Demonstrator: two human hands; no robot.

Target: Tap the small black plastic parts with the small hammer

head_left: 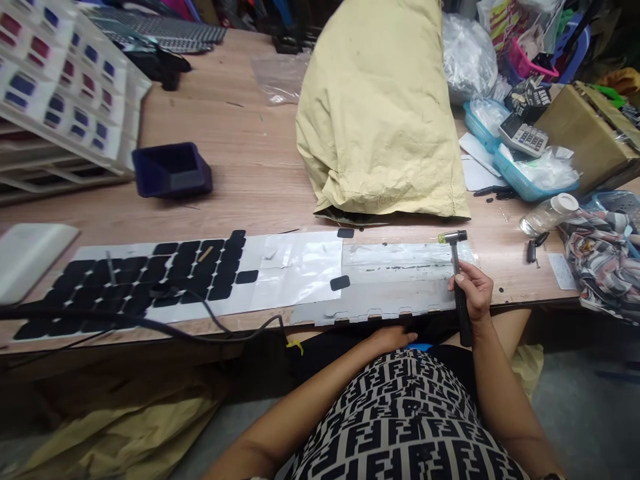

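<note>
My right hand (474, 293) is closed round the black handle of a small mallet (461, 303). The mallet stands nearly upright at the table's front edge, its metal head with a yellow-green tip on top. Beneath and left of it lies a grey-white sheet (415, 293) with notches along its front edge. My left hand (395, 338) rests low at my lap, below the table edge; its fingers are mostly hidden in shadow. To the left, rows of black rounded pieces (187, 257) cover part of a white backing sheet (305, 247). Two loose black pieces (340, 283) lie at its right end.
A large tan sack (380, 113) lies behind the sheets. A dark purple bin (173, 170) and a white crate (100, 100) stand left. A black cable (150, 320) crosses the front edge. At right are a clear jar (547, 215), blue baskets (533, 177) and a calculator (524, 135).
</note>
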